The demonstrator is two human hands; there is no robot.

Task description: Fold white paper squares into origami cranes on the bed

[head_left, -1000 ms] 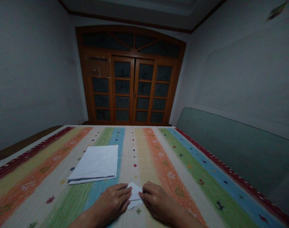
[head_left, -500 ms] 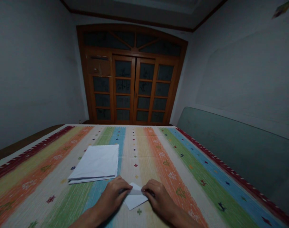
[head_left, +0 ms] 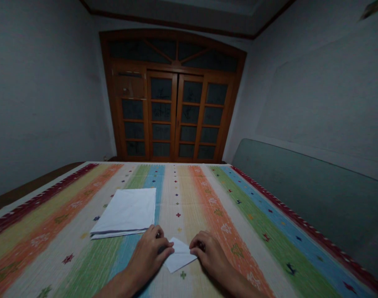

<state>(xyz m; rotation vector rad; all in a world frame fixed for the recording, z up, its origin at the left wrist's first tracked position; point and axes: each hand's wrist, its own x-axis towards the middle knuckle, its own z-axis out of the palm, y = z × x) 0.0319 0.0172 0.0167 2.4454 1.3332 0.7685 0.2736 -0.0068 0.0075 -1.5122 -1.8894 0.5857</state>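
Note:
A small folded piece of white paper (head_left: 180, 255) lies on the striped tablecloth between my hands. A crease runs across its middle. My left hand (head_left: 150, 252) has its thumb and curled fingers at the paper's left edge. On the other side, my right hand (head_left: 210, 253) pinches the right edge between thumb and bent forefinger. Beyond my left hand rests a flat stack of larger white sheets (head_left: 127, 211), folded square; my left knuckles come close to its near corner.
The colourful striped tablecloth (head_left: 238, 223) covers the table. A pale green panel (head_left: 300, 178) stands along the right side. Wooden double doors with glass panes (head_left: 176, 111) are at the far end, with white walls at both sides.
My left fingers have lifted and loosened slightly at the paper's left edge. The upper part of the paper now lies flatter, and my right hand has shifted slightly right.

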